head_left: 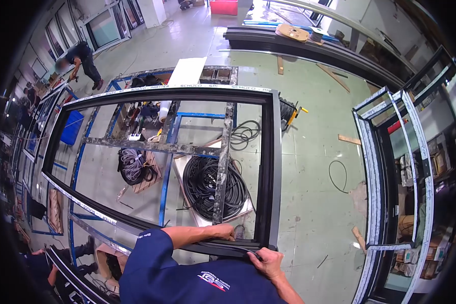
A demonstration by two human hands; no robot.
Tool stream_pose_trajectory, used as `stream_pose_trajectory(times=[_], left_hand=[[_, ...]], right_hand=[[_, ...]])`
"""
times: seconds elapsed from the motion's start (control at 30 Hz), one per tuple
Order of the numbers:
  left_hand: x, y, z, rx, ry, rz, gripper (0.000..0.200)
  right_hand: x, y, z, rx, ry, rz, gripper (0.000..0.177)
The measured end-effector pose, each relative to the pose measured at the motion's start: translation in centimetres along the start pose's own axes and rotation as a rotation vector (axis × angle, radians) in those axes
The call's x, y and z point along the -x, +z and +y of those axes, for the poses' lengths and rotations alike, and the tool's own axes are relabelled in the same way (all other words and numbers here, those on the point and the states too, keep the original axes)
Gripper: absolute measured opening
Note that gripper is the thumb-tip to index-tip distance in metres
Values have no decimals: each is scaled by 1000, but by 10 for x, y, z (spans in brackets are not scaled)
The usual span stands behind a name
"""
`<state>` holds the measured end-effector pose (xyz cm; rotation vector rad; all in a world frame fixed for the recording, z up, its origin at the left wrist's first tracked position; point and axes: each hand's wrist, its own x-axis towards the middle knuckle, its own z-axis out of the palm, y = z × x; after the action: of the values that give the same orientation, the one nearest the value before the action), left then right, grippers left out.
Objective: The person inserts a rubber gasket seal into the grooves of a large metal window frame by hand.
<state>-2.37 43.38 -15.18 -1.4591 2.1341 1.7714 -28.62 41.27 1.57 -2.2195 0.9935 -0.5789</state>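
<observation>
A large dark window frame point(271, 167) with printed white protective tape lies flat on a workbench in front of me. My right hand point(268, 261) is at its near right corner, with fingers closed on a black rubber gasket strip point(233, 247) that runs along the near edge. My left hand point(223, 232) reaches over that edge with its fingers curled down at the inner side of the frame. What they grip, if anything, is hidden. Just right of these fingers is a greyish object point(239, 232) that I cannot make out.
Under the blue-edged bench point(202, 148) lie a large coil of black gasket point(207, 185) and a smaller grey bundle point(131, 166). Taped frames point(375, 192) stand at right; dark profiles point(309, 48) are stacked behind. A person point(83, 61) bends at far left; another sits lower left.
</observation>
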Motion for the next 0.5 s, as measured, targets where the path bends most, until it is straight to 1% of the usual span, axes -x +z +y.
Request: stream_pose_trajectory(times=[0.1, 0.2, 0.23, 0.33, 0.37, 0.5], left_hand=[[-4, 3, -14, 71, 50, -58, 33], [-5, 9, -12, 41, -67, -10, 32], [-5, 9, -7, -61, -90, 8, 32], [1, 2, 8, -102, -174, 38, 31], [0, -2, 10, -138, -192, 3, 32], [-4, 0, 12, -324, -147, 45, 34]], right_hand=[[-3, -6, -3, 4, 8, -8, 32], [-3, -5, -1, -6, 1, -16, 31], [-4, -4, 1, -14, -9, -15, 31], [-1, -4, 3, -12, -19, -31, 32], [-1, -3, 3, -6, -20, -32, 33], [-3, -13, -2, -48, -4, -89, 28]])
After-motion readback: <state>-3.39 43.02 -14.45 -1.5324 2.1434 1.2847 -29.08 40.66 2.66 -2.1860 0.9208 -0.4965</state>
